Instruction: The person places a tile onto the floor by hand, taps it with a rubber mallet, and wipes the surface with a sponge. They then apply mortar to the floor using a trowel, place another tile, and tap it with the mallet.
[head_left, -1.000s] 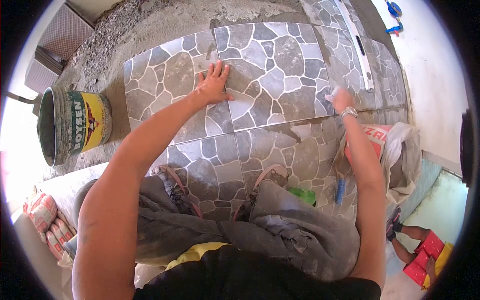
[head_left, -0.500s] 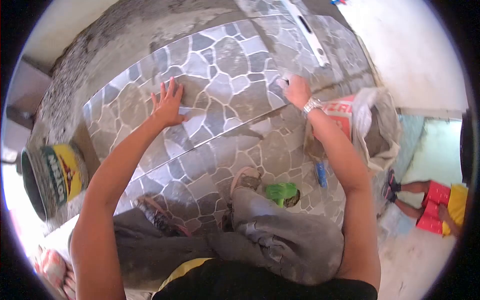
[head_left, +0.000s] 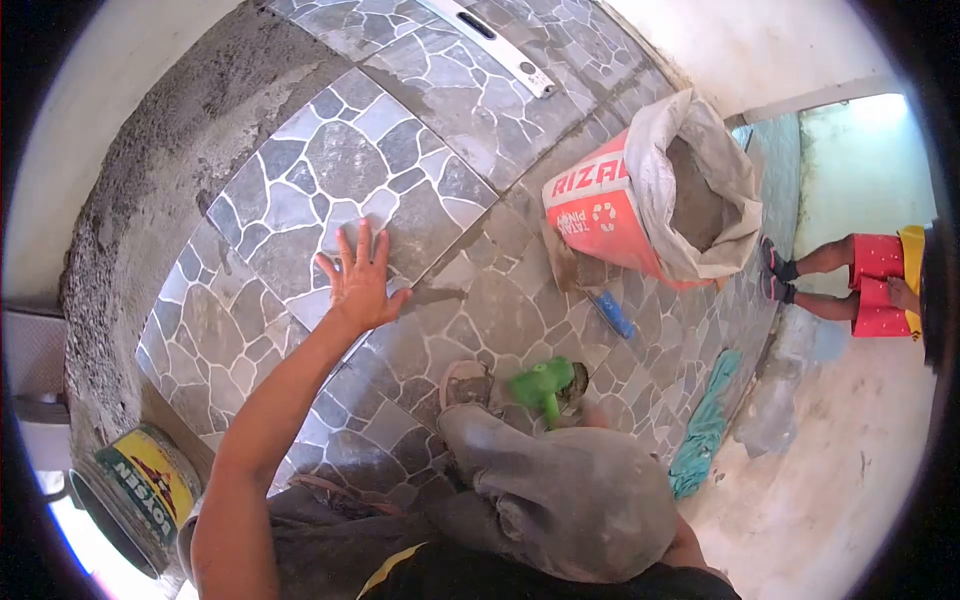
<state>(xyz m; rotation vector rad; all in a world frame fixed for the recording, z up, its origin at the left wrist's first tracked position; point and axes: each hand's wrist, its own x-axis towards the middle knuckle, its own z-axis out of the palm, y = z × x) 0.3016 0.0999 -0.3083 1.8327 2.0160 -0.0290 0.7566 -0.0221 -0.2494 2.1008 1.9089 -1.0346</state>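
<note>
My left hand [head_left: 362,292] lies flat with fingers spread on a large tile [head_left: 345,155] patterned like grey crazy paving with white joints. The tile's edge runs just beside my thumb. My right forearm [head_left: 686,552] passes down behind my bent knee. Only a blurred bit of my right hand [head_left: 596,412] shows past the knee, close to a bright green tool [head_left: 543,385]. That tool is partly smeared by motion and rests on the floor next to my foot; my right fingers are hidden.
A spirit level [head_left: 490,42] lies on tiles at the top. An open cement sack [head_left: 600,205] stands right, near a blue-handled tool [head_left: 612,314]. A paint bucket [head_left: 150,490] is at lower left, a teal cloth [head_left: 706,425] at right. Another person [head_left: 880,280] stands far right.
My right hand has left the tile's right end and come back behind my knee, near the green tool. My left hand stays flat on the tile. The view has shifted.
</note>
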